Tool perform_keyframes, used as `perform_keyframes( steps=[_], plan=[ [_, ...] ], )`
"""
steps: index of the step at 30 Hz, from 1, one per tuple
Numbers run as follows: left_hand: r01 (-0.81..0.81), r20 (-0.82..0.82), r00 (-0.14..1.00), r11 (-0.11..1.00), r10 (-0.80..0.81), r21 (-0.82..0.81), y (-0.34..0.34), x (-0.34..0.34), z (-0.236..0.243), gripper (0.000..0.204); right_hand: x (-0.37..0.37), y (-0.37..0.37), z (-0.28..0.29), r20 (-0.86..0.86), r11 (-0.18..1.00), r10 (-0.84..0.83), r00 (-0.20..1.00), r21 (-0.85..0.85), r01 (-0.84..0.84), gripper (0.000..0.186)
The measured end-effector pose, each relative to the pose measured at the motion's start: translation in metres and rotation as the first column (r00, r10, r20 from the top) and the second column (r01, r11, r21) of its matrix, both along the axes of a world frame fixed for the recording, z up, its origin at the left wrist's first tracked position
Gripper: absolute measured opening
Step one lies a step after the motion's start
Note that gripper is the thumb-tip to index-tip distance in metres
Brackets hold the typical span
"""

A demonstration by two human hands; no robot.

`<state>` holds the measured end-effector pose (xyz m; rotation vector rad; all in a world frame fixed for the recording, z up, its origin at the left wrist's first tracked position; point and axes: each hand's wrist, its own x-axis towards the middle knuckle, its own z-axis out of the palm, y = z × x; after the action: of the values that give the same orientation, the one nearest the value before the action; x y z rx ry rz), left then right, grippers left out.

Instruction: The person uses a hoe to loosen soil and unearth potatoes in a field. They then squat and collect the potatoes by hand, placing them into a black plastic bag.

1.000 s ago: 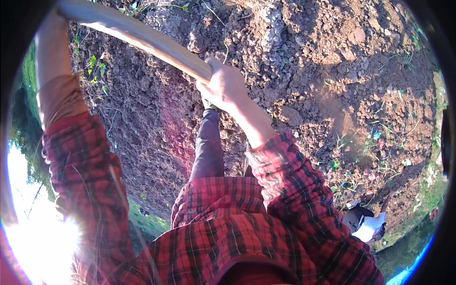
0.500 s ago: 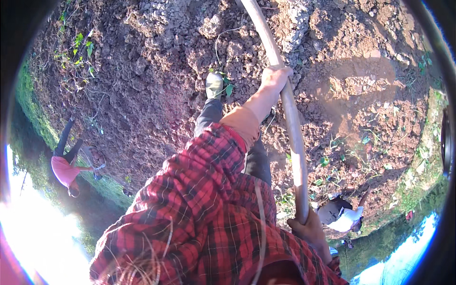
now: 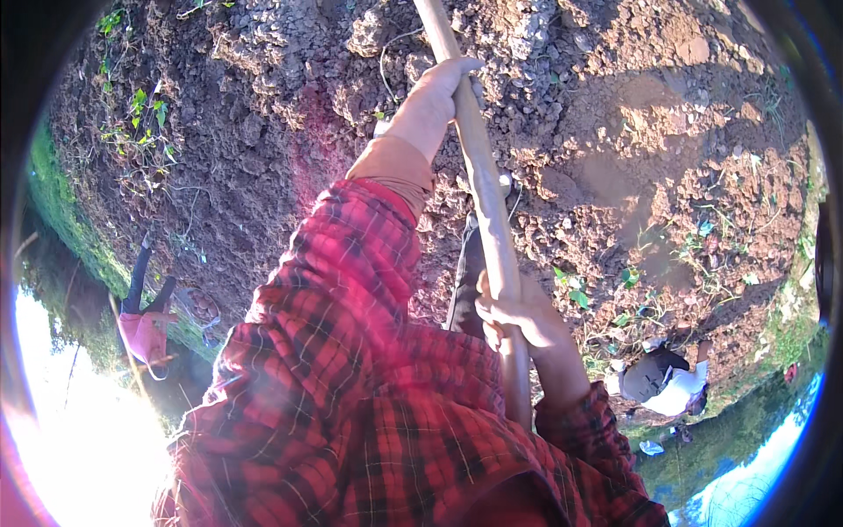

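Note:
A long, pale wooden handle (image 3: 489, 198) runs from the top edge down toward my red plaid shirt. Whatever is fixed to its far end lies outside the view. My left hand (image 3: 442, 90) is wrapped around the upper part, its arm stretched forward. Lower down, my right hand (image 3: 527, 318) grips the same handle close to my body, with the handle's near end passing below it against the shirt. Beneath the handle lies broken, cloddy brown soil (image 3: 290, 167). One of my dark trouser legs (image 3: 467, 277) shows beside the handle.
At the far left, a person in a pink top (image 3: 145, 336) stands by a basket-like container (image 3: 200, 307). Another person in a white top (image 3: 676, 391) bends at the lower right. Green plants (image 3: 140, 110) and leafy vines (image 3: 578, 294) dot the soil. Grass borders the plot.
My left hand has moved forward and left together with the handle. The right hand has come up from the handle's near end to a higher grip, leaving the end below it.

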<state>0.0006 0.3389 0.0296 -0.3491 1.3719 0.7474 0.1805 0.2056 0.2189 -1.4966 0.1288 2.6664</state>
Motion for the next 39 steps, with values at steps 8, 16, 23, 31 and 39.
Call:
perform_keyframes(
  steps=[8, 16, 23, 31, 39],
  plan=[
    [-0.039, -0.142, 0.989, 0.996, 0.050, 0.078, -0.100, 0.067, 0.080, 0.008, 0.089, -0.100, 0.037, 0.020, 0.989, 0.122, 0.992, 0.080, -0.123, 0.045],
    [-0.035, 0.230, 0.970, 0.985, 0.074, -0.170, -0.248, 0.188, 0.128, 0.020, 0.259, -0.295, 0.104, 0.641, 0.483, 0.734, 0.223, -0.263, -0.835, 0.053],
    [-0.057, 0.028, 0.997, 0.962, 0.066, -0.266, -0.237, 0.171, 0.042, 0.021, 0.289, -0.315, 0.059, 0.695, 0.266, 0.714, -0.088, -0.386, -0.883, 0.032],
    [-0.133, -0.368, 0.917, 0.988, 0.154, 0.081, -0.114, 0.051, 0.166, 0.013, 0.221, -0.183, -0.084, 0.895, 0.245, 0.416, 0.165, 0.064, -0.967, 0.020],
    [0.200, -0.620, 0.596, 0.653, 0.510, 0.730, 0.075, -0.138, 0.397, 0.022, -0.019, 0.079, -0.043, 0.740, -0.085, -0.066, 0.669, 0.664, -0.743, 0.030]
  ],
)
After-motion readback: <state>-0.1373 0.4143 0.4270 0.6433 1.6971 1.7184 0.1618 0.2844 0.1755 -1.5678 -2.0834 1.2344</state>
